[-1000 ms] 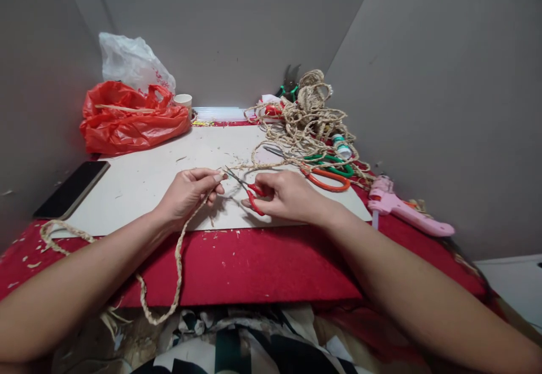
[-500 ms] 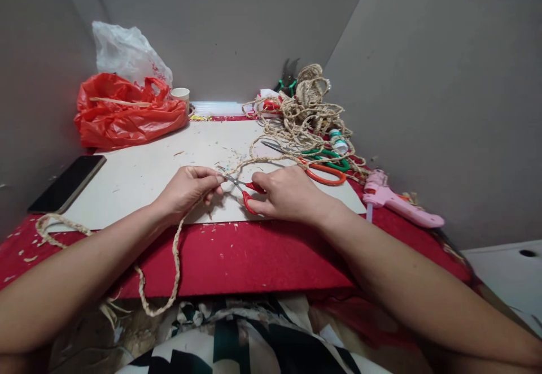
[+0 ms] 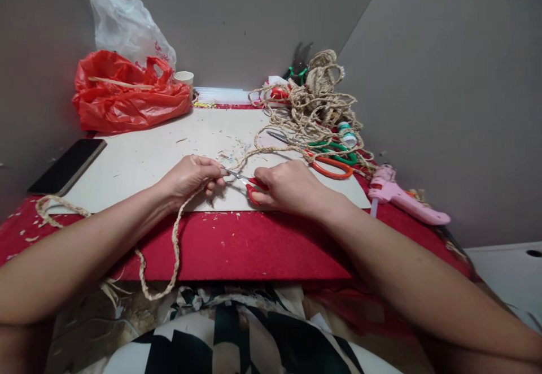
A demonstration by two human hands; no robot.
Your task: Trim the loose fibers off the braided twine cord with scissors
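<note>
Between thumb and fingers, my left hand [image 3: 197,177] pinches a braided straw rope [image 3: 176,238]. The rope hangs in a loop over the table's front edge, and another stretch leads off to the pile at the back right. My right hand [image 3: 288,187] grips small red-handled scissors [image 3: 252,187], thumb and finger in the handles. The scissor blades lie right at my left fingertips, against the rope; whether they cut into it is too small to tell. Both hands are just above a white board [image 3: 139,176] on the red-covered table [image 3: 254,244].
A heap of braided rope [image 3: 322,97] lies back right, with orange-handled scissors [image 3: 334,168] and green-handled scissors [image 3: 342,153] beside it. A pink glue gun [image 3: 402,199] rests at the right edge. A phone [image 3: 68,165], red plastic bag [image 3: 131,103] and paper cup [image 3: 184,78] stand left.
The scissor blades look closer together than before. My hands hold nearly the same place, and the whole view has tilted slightly, moving the table up in the picture.
</note>
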